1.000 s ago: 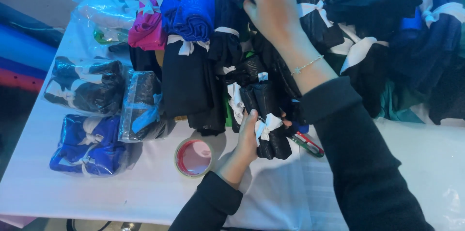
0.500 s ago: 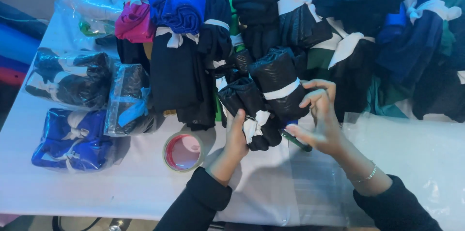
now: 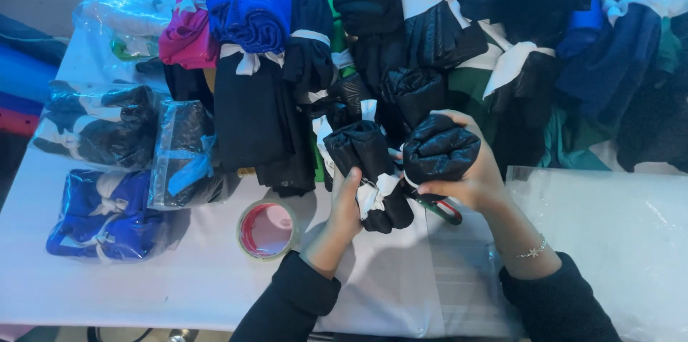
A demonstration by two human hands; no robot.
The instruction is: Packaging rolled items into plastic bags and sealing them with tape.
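Gripping two rolled black fabric bundles at frame centre, the left hand is clamped on the bundle with the white tie, while the right hand is wrapped around the untied roll. Both look light, soft and slightly slick, so the banded middle seems the safest hold.

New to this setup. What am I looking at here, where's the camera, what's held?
No machine: a person's two bare hands, filmed by one camera worn on the head, looking down. The left hand holds a black bundle tied with a white strip. The right hand grips a second black roll. On the white table lie a tape roll, bagged bundles, clear bags, and behind, a pile of tied rolls in black, blue and pink.
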